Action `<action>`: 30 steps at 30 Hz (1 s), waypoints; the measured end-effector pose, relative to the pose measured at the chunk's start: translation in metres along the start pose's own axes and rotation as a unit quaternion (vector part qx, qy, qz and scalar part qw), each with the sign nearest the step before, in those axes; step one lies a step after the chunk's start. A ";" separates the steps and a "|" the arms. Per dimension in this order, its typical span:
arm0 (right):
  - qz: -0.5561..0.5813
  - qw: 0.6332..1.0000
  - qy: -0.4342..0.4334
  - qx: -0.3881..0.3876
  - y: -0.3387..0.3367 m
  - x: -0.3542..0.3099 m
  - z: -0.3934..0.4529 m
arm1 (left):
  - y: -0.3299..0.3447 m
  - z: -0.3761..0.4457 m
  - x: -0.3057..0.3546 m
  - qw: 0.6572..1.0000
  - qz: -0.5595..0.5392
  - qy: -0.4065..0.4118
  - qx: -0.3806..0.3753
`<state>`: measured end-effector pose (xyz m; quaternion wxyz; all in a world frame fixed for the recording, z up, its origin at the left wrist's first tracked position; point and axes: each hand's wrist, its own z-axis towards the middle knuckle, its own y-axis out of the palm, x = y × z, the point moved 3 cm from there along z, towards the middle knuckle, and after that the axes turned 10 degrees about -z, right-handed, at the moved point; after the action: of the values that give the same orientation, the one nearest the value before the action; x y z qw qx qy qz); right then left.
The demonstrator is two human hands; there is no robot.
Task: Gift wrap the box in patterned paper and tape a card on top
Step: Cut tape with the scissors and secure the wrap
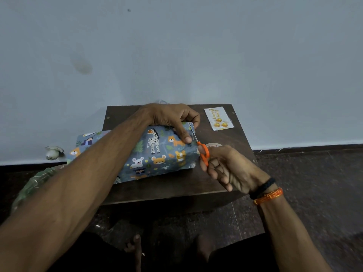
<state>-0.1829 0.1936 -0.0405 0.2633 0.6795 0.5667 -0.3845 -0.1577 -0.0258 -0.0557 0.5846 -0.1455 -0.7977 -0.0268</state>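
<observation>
**Trimming the paper at the box's right end**

We see the box [157,152], covered in blue animal-print wrapping paper [88,143], lying on a small dark wooden table [176,189]. Our left hand [172,118] pinches the paper at the right end. Our right hand [225,167] grips orange-handled scissors [203,152], blades at that paper edge. The card [218,118] lies near the table's far right corner, apart from the box. A tape roll [214,144] peeks out behind the right hand.

Small dark wooden table [176,190] against the wall. Wrapped box [157,152] lies mid-table, paper overhanging the table's left edge. Card [218,118] right of the box, far corner. Tape roll [214,144] just right of box, partly hidden.
</observation>
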 end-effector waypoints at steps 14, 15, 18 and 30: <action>0.033 0.999 0.015 -0.033 -0.007 -0.010 -0.002 | 0.001 0.001 -0.001 1.000 -0.015 0.004 -0.017; 0.035 0.999 0.017 -0.035 -0.006 -0.010 -0.001 | 0.001 0.002 -0.001 1.000 -0.014 0.004 -0.019; 0.026 0.999 0.021 -0.031 -0.003 -0.010 -0.002 | 0.000 0.003 -0.002 1.000 -0.008 0.005 -0.016; -0.002 1.000 0.011 0.006 0.003 -0.008 -0.009 | 0.003 0.002 -0.001 0.999 -0.027 0.016 -0.021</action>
<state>-0.1786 0.1956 -0.0289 0.2523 0.6841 0.5687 -0.3808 -0.1585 -0.0227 -0.0577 0.5935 -0.1358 -0.7909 -0.0615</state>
